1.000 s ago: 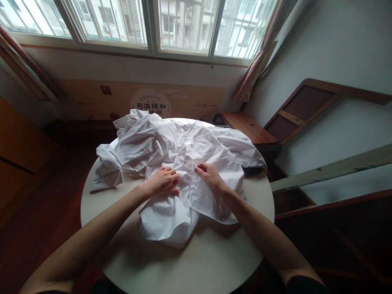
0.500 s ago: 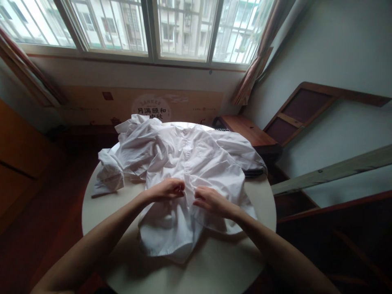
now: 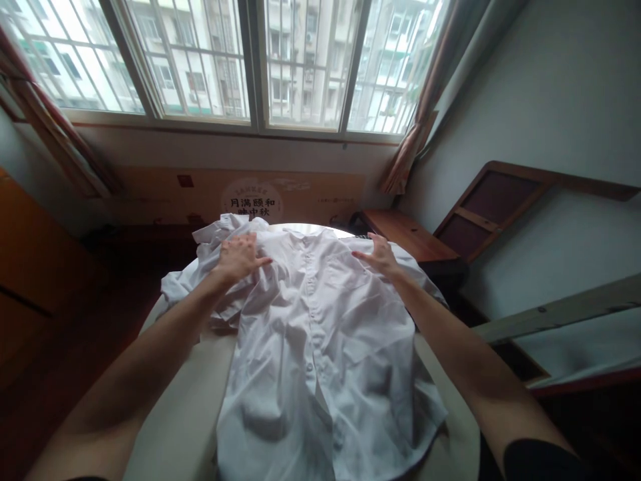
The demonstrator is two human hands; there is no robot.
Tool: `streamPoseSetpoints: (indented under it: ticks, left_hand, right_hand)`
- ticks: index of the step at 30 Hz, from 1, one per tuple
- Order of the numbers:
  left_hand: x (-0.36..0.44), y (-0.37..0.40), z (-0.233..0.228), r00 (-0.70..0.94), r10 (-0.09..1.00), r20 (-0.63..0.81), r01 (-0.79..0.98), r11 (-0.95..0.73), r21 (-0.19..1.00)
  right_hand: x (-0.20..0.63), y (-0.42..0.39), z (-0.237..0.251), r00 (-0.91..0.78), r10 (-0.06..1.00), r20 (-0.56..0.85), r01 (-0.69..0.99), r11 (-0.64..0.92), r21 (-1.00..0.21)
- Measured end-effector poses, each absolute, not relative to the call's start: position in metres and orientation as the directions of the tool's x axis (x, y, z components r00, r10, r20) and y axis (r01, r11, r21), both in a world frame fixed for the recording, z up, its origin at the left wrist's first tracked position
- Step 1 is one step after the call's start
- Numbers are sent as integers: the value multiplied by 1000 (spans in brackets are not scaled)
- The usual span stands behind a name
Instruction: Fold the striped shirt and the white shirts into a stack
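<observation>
White cotton shirt (image 3: pixel 320 347) lies buttoned-side up on the round table (image 3: pixel 185 407), left hand (image 3: pixel 239 256) and right hand (image 3: pixel 376 254) pressing its shoulders with fingers spread, before a cardboard panel (image 3: pixel 250 197) reading 月满颐和.

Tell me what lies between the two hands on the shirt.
In the head view, the white shirt's collar and buttoned front lie between the left hand and the right hand; nothing else.

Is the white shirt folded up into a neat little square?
No, the white shirt lies spread open, front up, on the round table, with the left hand and right hand flat near its shoulders.
</observation>
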State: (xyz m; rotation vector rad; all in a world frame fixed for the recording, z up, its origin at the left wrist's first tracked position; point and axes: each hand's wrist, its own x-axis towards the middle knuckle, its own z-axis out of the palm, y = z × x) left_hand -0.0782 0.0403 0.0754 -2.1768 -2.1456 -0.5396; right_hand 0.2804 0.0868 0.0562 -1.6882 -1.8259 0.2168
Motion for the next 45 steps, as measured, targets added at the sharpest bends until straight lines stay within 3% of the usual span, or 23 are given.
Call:
streamPoseSetpoints:
  ticks: [4,6,10,13,16,18,21,24,27,31,35,37,40,42,45]
  left_hand:
    - [-75,51,62,19,976,217,995,-40,95]
    - [-75,52,60,30,962,273,997,-50,67]
    - [-91,64,65,-122,907,403,992,99,78]
    - [-106,74,70,-191,940,284,981,177,74]
    - [-115,76,71,-97,973,211,995,90,41]
    - [-120,73,73,-30,968,249,1000,29,9]
    - [-127,68,81,-68,920,386,997,71,7]
    - [-136,67,96,-147,830,538,988,145,46]
    - [-143,76,116,-211,755,621,978,162,134]
    - [-148,103,142,-306,694,652,948,159,276]
    - [-136,127,144,-349,741,573,923,166,348]
    - [-118,123,132,-292,773,564,939,118,324]
    - [-77,86,103,-80,831,551,973,-55,224]
    - [-47,44,78,154,894,421,953,-247,175]
    - [-13,-28,38,443,868,223,850,-486,205]
  right_hand:
    - [289,122,36,-26,998,57,836,53,-546]
    - [289,128,29,-64,998,-24,809,38,-586]
    - [289,132,36,-119,992,-45,738,58,-672]
    - [288,130,49,-140,986,-87,673,30,-739]
    - [286,125,63,-183,977,-112,649,35,-760]
    - [286,123,70,-184,980,-80,651,61,-756]
    - [290,123,81,-105,993,61,720,118,-683]
    - [294,126,94,3,969,246,798,146,-584]
    - [291,133,110,169,904,394,824,90,-559]
    - [275,154,125,264,809,525,859,50,-510]
    - [256,165,113,217,842,494,912,5,-409]
    - [245,155,95,125,877,464,944,38,-327]
    - [227,113,61,-122,894,431,941,242,-237]
    - [215,73,38,-319,873,368,884,414,-216]
    - [206,8,13,-512,824,243,789,563,-247]
